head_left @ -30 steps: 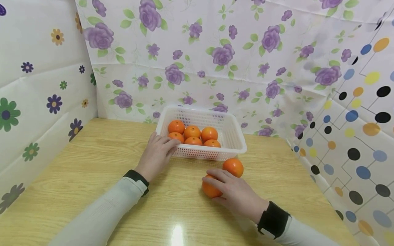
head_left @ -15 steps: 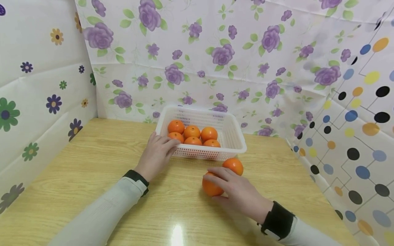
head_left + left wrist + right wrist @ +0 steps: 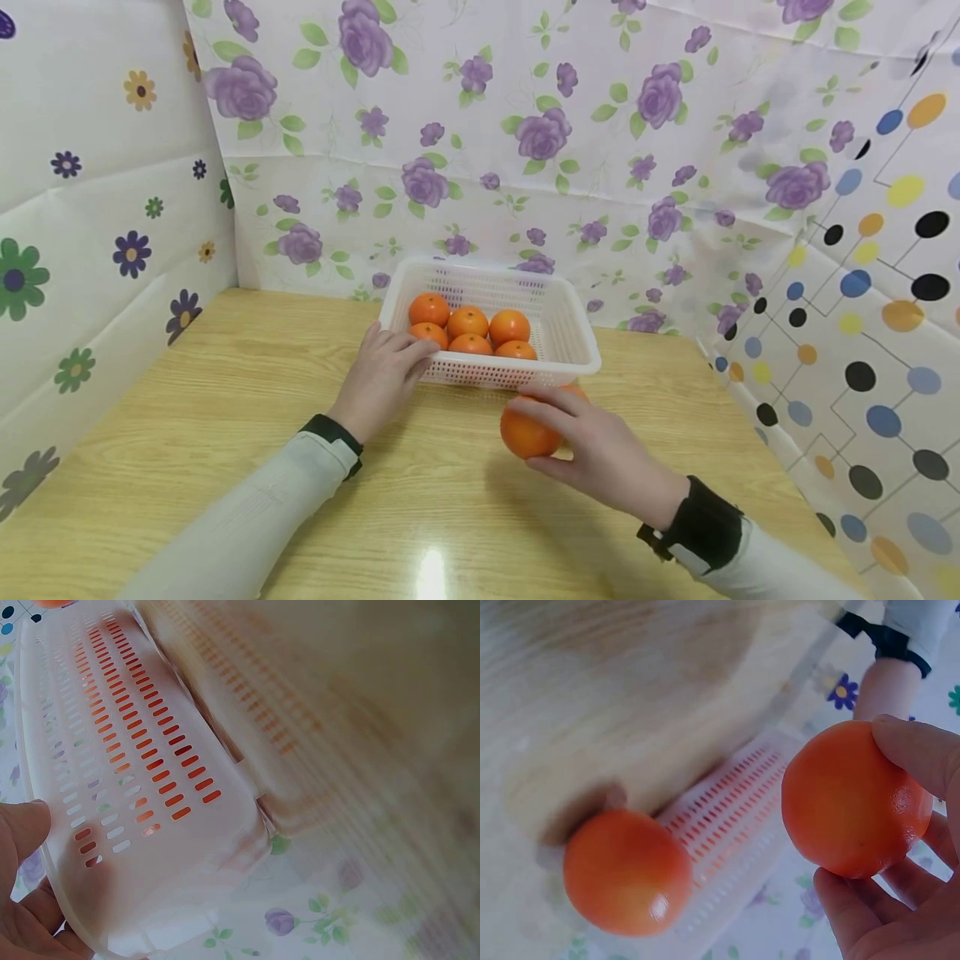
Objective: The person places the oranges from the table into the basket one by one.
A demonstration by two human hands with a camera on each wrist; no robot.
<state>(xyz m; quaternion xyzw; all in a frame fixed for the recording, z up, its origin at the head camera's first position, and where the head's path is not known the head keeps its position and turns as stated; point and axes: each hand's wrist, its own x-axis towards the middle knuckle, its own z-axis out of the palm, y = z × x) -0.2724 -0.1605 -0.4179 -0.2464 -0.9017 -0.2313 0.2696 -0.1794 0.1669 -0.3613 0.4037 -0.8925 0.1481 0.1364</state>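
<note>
In the head view my right hand (image 3: 603, 450) holds an orange (image 3: 527, 432) off the table, thumb below and fingers over its top. The right wrist view shows the same orange pinched between thumb and fingertips. Behind that hand, a second orange (image 3: 626, 871) sits on the table by the basket's front; the hand mostly covers it in the head view. My left hand (image 3: 381, 379) grips the white plastic basket (image 3: 558, 367) at its front left corner. In the left wrist view the thumb (image 3: 28, 825) lies on the outer wall, with fingers over the rim.
Several oranges (image 3: 468, 321) lie in two rows in the basket, filling its left and middle; bare basket floor shows at the right. The wooden table (image 3: 285, 358) meets flowered cloth (image 3: 480, 208) at the back and patterned cloth on both sides.
My right hand has raised the orange from the table and carried it slightly forward and right, hiding more of the second orange. My left hand and the basket have stayed put.
</note>
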